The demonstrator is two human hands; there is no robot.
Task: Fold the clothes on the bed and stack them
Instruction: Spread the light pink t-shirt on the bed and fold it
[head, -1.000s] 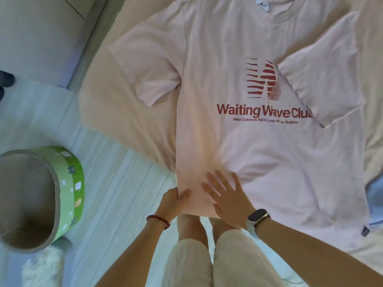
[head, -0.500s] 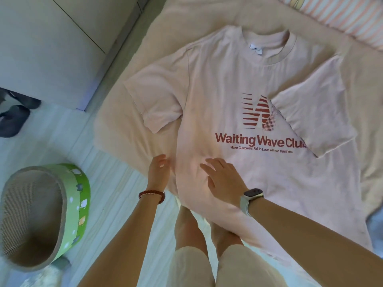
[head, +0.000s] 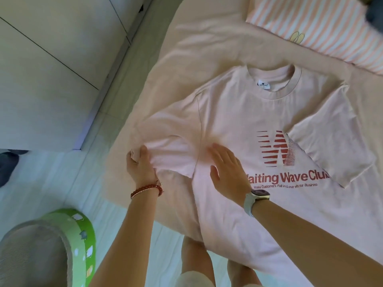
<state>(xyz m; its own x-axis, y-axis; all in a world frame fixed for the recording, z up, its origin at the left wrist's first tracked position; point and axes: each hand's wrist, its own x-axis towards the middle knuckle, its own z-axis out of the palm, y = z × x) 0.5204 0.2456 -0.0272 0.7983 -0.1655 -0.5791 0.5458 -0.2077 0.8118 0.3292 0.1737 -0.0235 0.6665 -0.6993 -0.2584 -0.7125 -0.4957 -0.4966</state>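
A pale pink T-shirt [head: 244, 112] with red "Waiting Wave Club" print lies face up on the bed [head: 199, 48], collar away from me. Its right sleeve is folded in over the chest. My left hand [head: 139, 165] grips the hem of the left sleeve, which is bunched and lifted a little. Just right of the sleeve seam, my right hand [head: 227, 172] presses flat on the shirt's body with straight fingers.
A striped pink pillow [head: 323, 25] lies at the head of the bed. A green round basket [head: 49, 245] stands on the floor at lower left. White cabinet doors [head: 51, 69] line the left side. The shirt's bottom hangs over the bed edge by my legs.
Both hands have moved up from the shirt's bottom hem along its left side. The left hand has taken hold of the left sleeve, and the right hand now presses beside the seam.
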